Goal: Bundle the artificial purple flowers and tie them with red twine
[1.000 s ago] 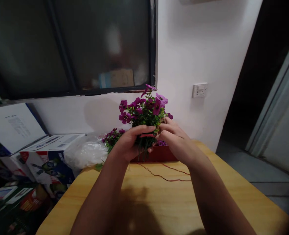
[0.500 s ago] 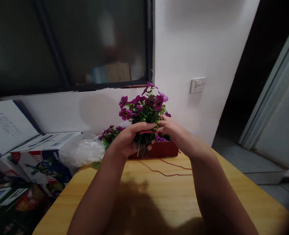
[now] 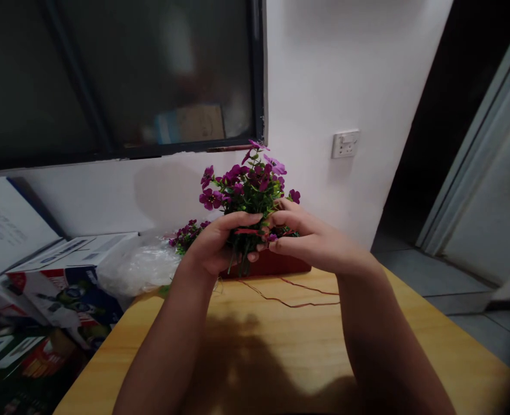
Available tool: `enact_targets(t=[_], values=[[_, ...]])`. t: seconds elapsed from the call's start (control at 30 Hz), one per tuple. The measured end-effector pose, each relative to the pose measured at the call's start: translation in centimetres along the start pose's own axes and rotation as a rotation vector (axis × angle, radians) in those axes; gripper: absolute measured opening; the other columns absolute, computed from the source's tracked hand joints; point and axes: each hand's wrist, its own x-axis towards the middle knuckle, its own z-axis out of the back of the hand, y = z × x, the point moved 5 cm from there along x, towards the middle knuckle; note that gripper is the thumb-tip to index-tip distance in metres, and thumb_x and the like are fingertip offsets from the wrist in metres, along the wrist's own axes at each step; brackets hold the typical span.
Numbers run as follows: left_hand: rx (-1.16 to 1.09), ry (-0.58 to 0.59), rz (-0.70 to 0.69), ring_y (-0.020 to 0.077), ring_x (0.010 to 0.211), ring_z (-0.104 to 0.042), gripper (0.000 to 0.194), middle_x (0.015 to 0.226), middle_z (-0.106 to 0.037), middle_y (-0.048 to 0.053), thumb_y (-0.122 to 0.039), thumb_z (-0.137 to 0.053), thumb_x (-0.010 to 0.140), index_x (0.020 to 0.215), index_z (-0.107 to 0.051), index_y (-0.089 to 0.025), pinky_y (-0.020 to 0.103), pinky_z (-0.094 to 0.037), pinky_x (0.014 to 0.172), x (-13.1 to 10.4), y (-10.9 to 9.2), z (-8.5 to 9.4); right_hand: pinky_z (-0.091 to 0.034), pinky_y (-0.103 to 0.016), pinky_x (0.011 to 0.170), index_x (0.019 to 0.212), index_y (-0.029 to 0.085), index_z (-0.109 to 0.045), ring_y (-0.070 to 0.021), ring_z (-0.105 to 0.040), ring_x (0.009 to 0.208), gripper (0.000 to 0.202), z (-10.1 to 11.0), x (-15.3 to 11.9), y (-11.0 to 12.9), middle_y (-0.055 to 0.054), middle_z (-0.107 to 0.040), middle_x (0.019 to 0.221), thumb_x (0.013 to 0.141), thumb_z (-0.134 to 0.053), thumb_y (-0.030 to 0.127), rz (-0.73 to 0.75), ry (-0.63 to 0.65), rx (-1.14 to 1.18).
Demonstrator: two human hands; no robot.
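Observation:
Above the table, a bunch of purple artificial flowers [image 3: 246, 184] with green leaves stands upright in my left hand [image 3: 214, 242]. My left thumb lies across the front of the stems, and the fingers wrap behind them. Round the stems runs a red string [image 3: 248, 231]. At the bunch's right side is my right hand [image 3: 307, 233], fingers curled, thumb and forefinger close together at the string's end; what lies between them is partly hidden. Behind my hands sits a red box [image 3: 287, 262] holding more purple flowers, partly covered by my right hand.
Loose dark red strings [image 3: 298, 304] lie on the wooden table [image 3: 289, 346]. To the left are a clear plastic bag [image 3: 140, 262], more purple flowers [image 3: 188, 235] and printed cartons [image 3: 71, 282]. A wall with a socket [image 3: 345, 144] and a window rises behind.
My right hand has turned, its thumb and forefinger now at the red string on the front of the stems. The bunch and both hands appear slightly further left, as the whole view shifts.

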Motion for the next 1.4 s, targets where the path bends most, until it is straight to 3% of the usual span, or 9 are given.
enact_targets(t=[0.3,0.47,0.7,0.87,0.97,1.17,1.4], values=[[-0.018,0.112,0.043,0.0148,0.061,-0.060,0.023,0.078,-0.066,0.007,-0.029,-0.069,0.078,0.085,-0.070,-0.007,0.022,-0.047,0.044,0.6,0.6,0.4,-0.041,-0.039,0.087,0.072,0.021,-0.056,-0.0215,-0.048,0.097,0.014,-0.2,0.1,-0.3,-0.002,-0.046,0.090,0.084,-0.052,0.018,-0.010,-0.072,-0.230],[-0.037,0.109,0.041,0.0148,0.058,-0.061,0.021,0.078,-0.067,0.007,-0.027,-0.068,0.079,0.089,-0.070,-0.009,0.022,-0.047,0.043,0.8,0.6,0.6,-0.043,-0.039,0.089,0.076,0.021,-0.054,-0.0214,-0.050,0.098,0.007,-0.7,0.2,-0.3,-0.003,-0.046,0.095,0.080,-0.054,0.015,-0.015,-0.056,-0.251],[-0.040,0.098,0.042,0.0152,0.060,-0.061,0.022,0.078,-0.066,0.009,-0.028,-0.069,0.079,0.085,-0.069,-0.007,0.022,-0.048,0.045,0.7,0.4,1.3,-0.045,-0.037,0.091,0.078,0.021,-0.063,-0.0211,-0.054,0.102,0.005,-0.6,0.7,-0.2,-0.003,-0.052,0.102,0.078,-0.062,0.017,0.021,-0.092,-0.146],[-0.137,0.163,0.038,0.0143,0.061,-0.060,0.021,0.079,-0.067,0.009,-0.028,-0.067,0.080,0.092,-0.068,-0.010,0.019,-0.045,0.044,0.3,-0.2,1.2,-0.048,-0.035,0.087,0.091,0.024,-0.071,-0.0195,-0.057,0.098,0.009,-0.1,0.5,0.2,-0.004,-0.055,0.099,0.084,-0.065,0.026,0.085,-0.126,0.013],[-0.162,0.143,0.031,0.0146,0.060,-0.060,0.022,0.075,-0.066,0.008,-0.027,-0.066,0.081,0.095,-0.068,-0.010,0.019,-0.046,0.044,0.1,-0.5,1.3,-0.048,-0.036,0.090,0.096,0.024,-0.070,-0.0202,-0.057,0.102,0.012,-0.1,0.4,0.7,-0.005,-0.056,0.104,0.087,-0.065,0.029,0.137,-0.143,-0.053],[-0.166,0.109,0.021,0.0158,0.061,-0.061,0.020,0.076,-0.067,0.010,-0.025,-0.064,0.081,0.092,-0.067,-0.009,0.020,-0.046,0.043,0.2,-0.7,1.5,-0.048,-0.035,0.087,0.091,0.023,-0.064,-0.0187,-0.055,0.100,0.007,-0.7,0.7,0.8,-0.005,-0.054,0.106,0.091,-0.058,0.020,0.245,-0.188,-0.216],[-0.168,0.138,0.049,0.0155,0.061,-0.061,0.022,0.079,-0.067,0.010,-0.027,-0.067,0.080,0.094,-0.067,-0.009,0.019,-0.045,0.043,0.6,-0.1,1.5,-0.045,-0.031,0.083,0.082,0.021,-0.057,-0.0166,-0.052,0.091,0.018,-0.7,0.9,0.3,-0.004,-0.051,0.098,0.097,-0.048,0.027,0.164,-0.128,-0.177]])
